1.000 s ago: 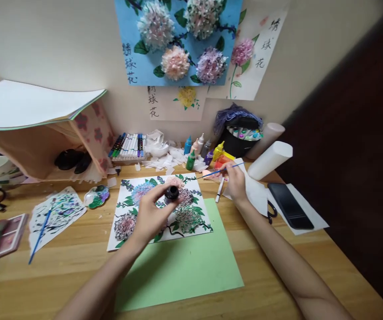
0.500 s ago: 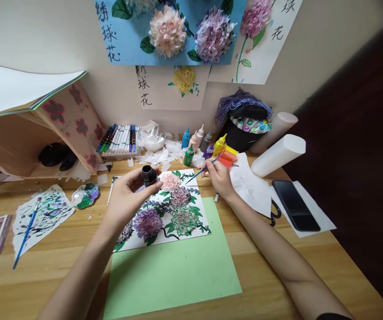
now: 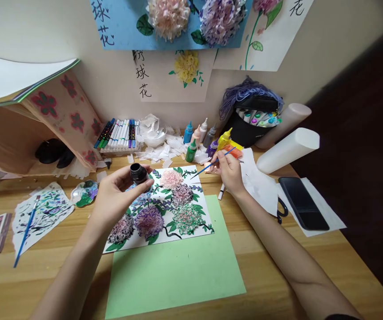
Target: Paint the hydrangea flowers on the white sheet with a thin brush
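My left hand (image 3: 119,189) is wrapped around a small black ink bottle (image 3: 138,174), uncapped and held above the left part of the flower picture (image 3: 191,242). Between the fingers of my right hand (image 3: 229,171) is a thin blue paintbrush (image 3: 207,166), its dark tip pointing down and left over the picture's upper right corner. The picture is white, with raised paper flowers in pink, purple, black-edged and green-edged tones, painted leaves and dark stems. Beneath it lies a green sheet (image 3: 178,280). The left hand hides part of a bluish flower.
Paint bottles (image 3: 191,151) stand behind the picture beside paper scraps (image 3: 159,153) and a marker set (image 3: 119,135). On the left are a paint palette (image 3: 84,194) and a second brush (image 3: 27,229) on stained paper. A phone (image 3: 303,203) and scissors (image 3: 282,211) lie right.
The view has tilted down slightly. My left hand with the ink bottle has shifted left, uncovering more of the picture. My right hand still holds the brush near the upper right corner.
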Tool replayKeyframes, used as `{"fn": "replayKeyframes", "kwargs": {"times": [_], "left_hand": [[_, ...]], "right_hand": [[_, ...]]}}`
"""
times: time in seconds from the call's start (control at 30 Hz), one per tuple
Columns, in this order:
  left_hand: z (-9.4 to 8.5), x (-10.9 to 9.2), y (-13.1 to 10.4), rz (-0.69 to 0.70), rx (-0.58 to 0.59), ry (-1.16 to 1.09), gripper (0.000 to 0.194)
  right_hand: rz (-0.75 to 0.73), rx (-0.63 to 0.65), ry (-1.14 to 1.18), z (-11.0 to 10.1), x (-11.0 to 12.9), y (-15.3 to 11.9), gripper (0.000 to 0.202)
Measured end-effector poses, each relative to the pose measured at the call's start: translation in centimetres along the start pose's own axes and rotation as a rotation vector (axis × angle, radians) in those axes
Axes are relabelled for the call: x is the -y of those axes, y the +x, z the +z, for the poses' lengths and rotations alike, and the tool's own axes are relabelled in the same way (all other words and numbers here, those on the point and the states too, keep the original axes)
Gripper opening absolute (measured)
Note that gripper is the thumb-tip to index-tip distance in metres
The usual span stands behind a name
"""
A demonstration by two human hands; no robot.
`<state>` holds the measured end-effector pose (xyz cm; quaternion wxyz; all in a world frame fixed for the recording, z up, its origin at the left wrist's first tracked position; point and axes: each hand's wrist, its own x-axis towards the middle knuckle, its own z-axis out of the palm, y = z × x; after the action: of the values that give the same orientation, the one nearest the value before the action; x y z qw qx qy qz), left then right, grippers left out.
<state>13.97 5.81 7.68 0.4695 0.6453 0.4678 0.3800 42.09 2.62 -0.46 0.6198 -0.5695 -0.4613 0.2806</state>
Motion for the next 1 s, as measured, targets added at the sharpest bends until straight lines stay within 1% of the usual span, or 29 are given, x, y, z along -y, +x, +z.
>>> {"fn": "replayKeyframes", "kwargs": {"times": [0.17, 0.3, 0.47, 0.57, 0.87, 1.0], "left_hand": [[0.01, -0.38, -0.12, 0.01, -0.001, 0.007, 0.03], [0.01, -0.59, -0.16, 0.004, 0.002, 0.041, 0.03], [-0.23, -0.84, -0.23, -0.087, 0.02, 0.106, 0.027], [-0.18, -0.9, -0.27, -0.097, 0.017, 0.125, 0.025], [0.25, -0.83, -0.16, -0.121, 0.02, 0.146, 0.023], [0.16, -0.84, -0.15, -0.143, 0.029, 0.139, 0.025]], "right_hand": [[-0.018, 0.022, -0.044, 0.2, -0.3, -0.04, 0.037], [-0.017, 0.037, -0.098, 0.51, -0.32, -0.21, 0.04], [0.01, -0.02, -0.09, 0.32, 0.31, -0.17, 0.042], [0.02, -0.038, -0.077, 0.22, 0.49, -0.16, 0.043], [0.025, 0.047, -0.059, 0.67, -0.18, -0.68, 0.039], [0.023, 0.072, -0.097, 0.77, -0.44, -0.79, 0.039]]}}
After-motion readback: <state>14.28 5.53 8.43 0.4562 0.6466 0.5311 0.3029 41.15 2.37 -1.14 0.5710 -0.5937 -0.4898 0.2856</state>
